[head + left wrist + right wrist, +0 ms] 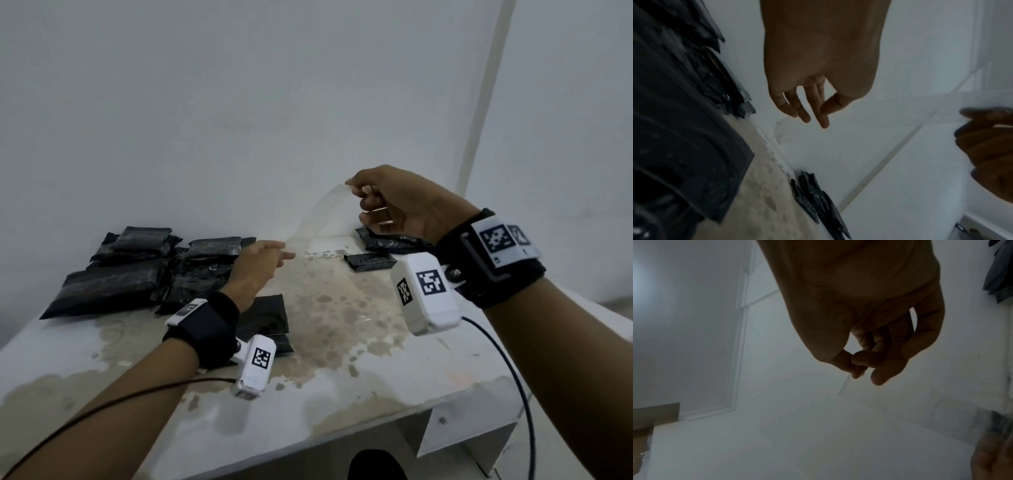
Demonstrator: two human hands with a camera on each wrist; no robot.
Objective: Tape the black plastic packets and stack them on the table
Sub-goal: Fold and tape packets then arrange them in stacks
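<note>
My right hand [397, 202] pinches one end of a clear tape strip [318, 212], raised so it stays taut and off the table [342, 394]. Left hand [255, 267] reaches for the lower end, fingers loose; actual contact I can't tell. One black packet [263, 317] lies near-center under my left wrist, likely next; pile of packets [137, 270] far left.

Right hand [400, 202] raised, thumb and forefinger pinched; left hand [255, 265] lower, fingers [823, 112] loosely extended.
</note>
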